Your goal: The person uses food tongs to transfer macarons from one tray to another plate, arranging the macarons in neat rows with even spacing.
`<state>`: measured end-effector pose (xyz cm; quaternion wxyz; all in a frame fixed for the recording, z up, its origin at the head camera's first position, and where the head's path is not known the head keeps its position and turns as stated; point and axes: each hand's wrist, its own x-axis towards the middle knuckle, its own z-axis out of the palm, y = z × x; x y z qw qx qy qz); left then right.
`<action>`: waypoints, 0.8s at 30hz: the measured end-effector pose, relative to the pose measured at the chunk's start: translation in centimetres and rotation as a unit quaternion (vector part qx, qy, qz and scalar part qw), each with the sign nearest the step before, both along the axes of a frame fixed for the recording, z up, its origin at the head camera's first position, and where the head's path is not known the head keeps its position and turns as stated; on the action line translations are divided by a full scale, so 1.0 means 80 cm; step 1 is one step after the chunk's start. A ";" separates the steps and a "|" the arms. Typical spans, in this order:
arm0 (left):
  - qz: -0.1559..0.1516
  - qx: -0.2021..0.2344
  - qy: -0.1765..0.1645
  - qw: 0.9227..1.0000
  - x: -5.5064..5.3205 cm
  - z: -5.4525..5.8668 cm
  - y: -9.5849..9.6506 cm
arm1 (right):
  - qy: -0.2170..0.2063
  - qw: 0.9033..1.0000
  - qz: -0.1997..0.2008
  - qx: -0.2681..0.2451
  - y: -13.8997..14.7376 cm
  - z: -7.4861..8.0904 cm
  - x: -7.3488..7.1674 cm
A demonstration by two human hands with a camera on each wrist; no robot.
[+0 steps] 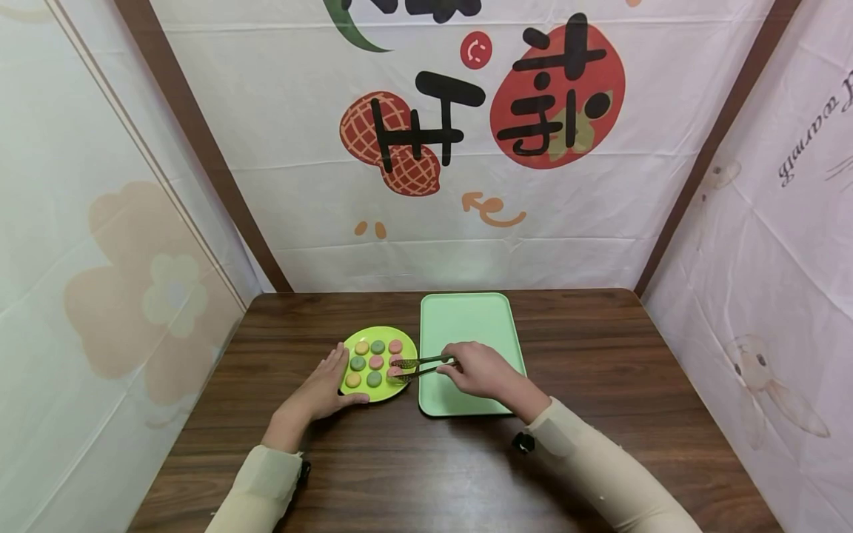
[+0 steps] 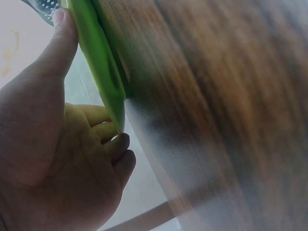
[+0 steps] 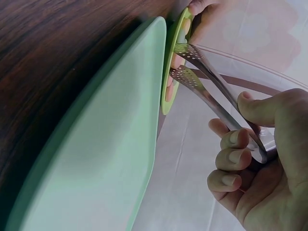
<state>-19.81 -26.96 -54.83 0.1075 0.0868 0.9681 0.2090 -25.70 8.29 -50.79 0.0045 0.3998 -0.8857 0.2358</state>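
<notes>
A round yellow-green plate point(image 1: 383, 332) holds several yellow, green and pink macarons point(image 1: 376, 362) in rows. My left hand point(image 1: 320, 389) holds its left rim, thumb near the front edge, fingers along the far left side. The left wrist view shows that thumb point(image 2: 57, 38) against the plate's rim point(image 2: 98, 67). With my right hand point(image 1: 483, 370) I grip metal tongs point(image 3: 216, 81) by their handles, thumb on one arm and fingers on the other. The perforated tips stand apart over the pink macarons in the plate's right column; contact is hard to tell.
Right of the plate lies a light-green rectangular tray point(image 1: 466, 318), with my right hand over its front part. Both rest on a dark wooden table point(image 1: 573, 333). Printed white cloth point(image 1: 300, 222) hangs behind and at both sides.
</notes>
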 end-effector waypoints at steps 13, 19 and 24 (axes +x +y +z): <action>0.002 -0.002 -0.005 1.000 0.000 -0.001 0.000 | -0.008 1.000 -0.012 0.022 -0.007 0.005 0.002; 0.004 -0.002 -0.006 1.000 -0.001 -0.002 0.001 | 0.000 1.000 -0.009 0.022 -0.008 0.004 0.001; 0.004 0.000 -0.004 1.000 -0.001 -0.002 0.001 | -0.002 1.000 -0.009 0.021 -0.008 0.004 0.000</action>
